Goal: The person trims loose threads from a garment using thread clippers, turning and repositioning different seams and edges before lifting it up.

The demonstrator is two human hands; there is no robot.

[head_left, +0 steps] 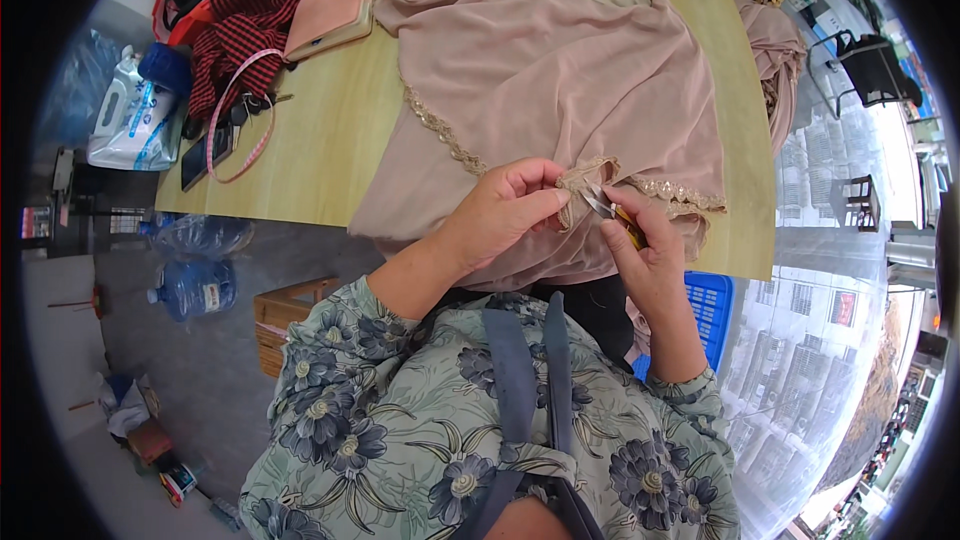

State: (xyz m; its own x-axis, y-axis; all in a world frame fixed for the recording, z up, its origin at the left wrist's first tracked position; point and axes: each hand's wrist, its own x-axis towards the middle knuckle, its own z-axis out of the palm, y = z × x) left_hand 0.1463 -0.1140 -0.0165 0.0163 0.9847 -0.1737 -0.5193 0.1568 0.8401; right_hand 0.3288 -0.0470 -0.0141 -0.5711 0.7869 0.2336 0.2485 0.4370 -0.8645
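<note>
1. We work at a pale wooden table (330,140); a grey floor lies to our left, with a water jug (195,288) on it.
2. A dusty-pink garment (560,70) is spread over the table, its beaded trim (440,135) running toward the near edge.
3. Our left hand (500,210) pinches the trimmed hem, fingers curled tight on the cloth.
4. Our right hand (645,260) grips small snips (605,206), whose blades touch the hem just beside the left fingertips.
5. A pink measuring tape (240,115) and a notebook (330,5) lie well apart, far left.
</note>
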